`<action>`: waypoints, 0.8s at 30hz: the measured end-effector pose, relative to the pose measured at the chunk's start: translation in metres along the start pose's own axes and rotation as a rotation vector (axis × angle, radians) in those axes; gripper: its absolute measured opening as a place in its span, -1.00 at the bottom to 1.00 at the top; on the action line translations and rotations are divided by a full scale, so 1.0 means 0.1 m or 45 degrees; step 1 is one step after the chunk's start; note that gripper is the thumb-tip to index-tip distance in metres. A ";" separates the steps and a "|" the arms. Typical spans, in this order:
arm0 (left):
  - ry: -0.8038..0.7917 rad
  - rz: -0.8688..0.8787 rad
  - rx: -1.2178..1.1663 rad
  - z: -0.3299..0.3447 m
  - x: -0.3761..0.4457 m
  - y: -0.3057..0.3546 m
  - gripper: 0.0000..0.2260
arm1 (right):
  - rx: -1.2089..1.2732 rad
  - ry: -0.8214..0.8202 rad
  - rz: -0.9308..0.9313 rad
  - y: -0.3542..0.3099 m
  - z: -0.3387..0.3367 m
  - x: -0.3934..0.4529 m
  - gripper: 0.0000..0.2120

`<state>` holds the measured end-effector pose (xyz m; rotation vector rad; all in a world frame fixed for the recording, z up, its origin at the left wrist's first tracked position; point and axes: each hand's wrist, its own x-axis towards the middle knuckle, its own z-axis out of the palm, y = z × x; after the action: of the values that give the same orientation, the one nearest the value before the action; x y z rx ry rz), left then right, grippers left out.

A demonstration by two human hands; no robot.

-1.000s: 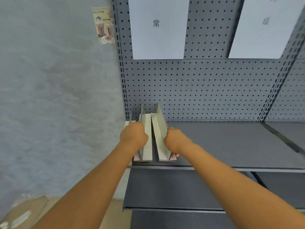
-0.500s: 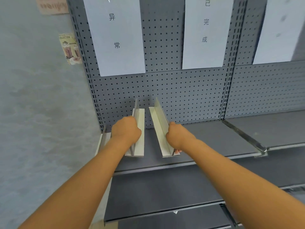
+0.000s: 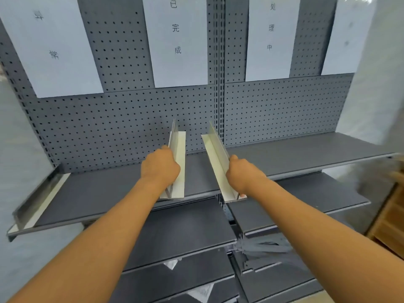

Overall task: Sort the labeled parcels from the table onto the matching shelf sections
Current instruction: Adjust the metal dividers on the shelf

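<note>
Two dividers are gripped, one per hand: left hand [image 3: 160, 166] is curled round the upright fin of the left divider [image 3: 177, 162], right hand [image 3: 243, 173] is clenched on the right divider [image 3: 215, 165], w/ fingertips wrapped under its near end. Both dividers stand on the top shelf [image 3: 306, 154], slightly apart, approx. below the middle paper sign [image 3: 178, 40] and near the centre post [image 3: 219, 62]. A third divider [image 3: 37, 204] lies at the shelf's far left edge.

Progress: sorting is judged not begun; no parcels are seen on any shelf, and neither parcels nor table are in view. Sections seem to be getting marked out first. Four signs are hung on the pegboard [image 3: 120, 119]; the outer ones are too blurred to read. Lower shelves [image 3: 185, 226] are seen below; nothing blocks the hands.
</note>
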<state>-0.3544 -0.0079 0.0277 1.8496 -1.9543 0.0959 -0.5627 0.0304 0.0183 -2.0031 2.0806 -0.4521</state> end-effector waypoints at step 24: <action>-0.159 -0.019 -0.079 1.32 1.03 2.04 -0.94 | 0.038 -0.007 0.163 2.49 -0.77 1.05 -0.71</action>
<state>-0.5862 -0.1291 -0.0025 1.8702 -2.0025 -0.0859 -0.8279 -0.0628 0.0045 -1.8388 2.1694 -0.4507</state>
